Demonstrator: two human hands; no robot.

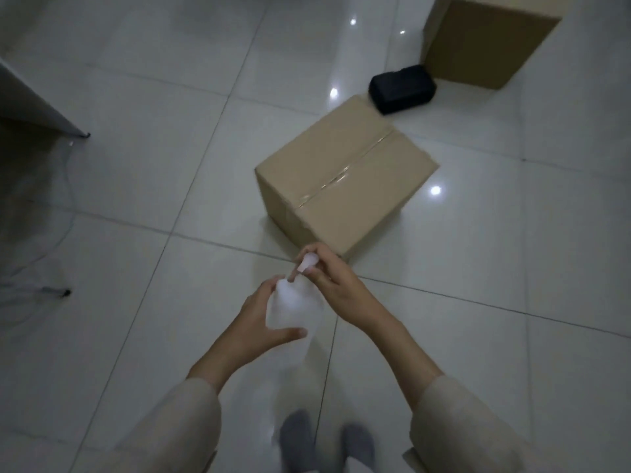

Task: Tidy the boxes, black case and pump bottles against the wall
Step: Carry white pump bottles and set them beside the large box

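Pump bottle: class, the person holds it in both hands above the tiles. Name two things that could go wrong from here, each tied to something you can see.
1. The right hand pinches only the pump head while the left hand cups the bottle; squeezing could press the pump and squirt liquid onto the glossy floor, making it slippery.
2. The taped box sits on the floor just ahead of the feet, so stepping forward could mean a trip.

One head-worn view—looking steeply down, close over the tiled floor (136, 165).
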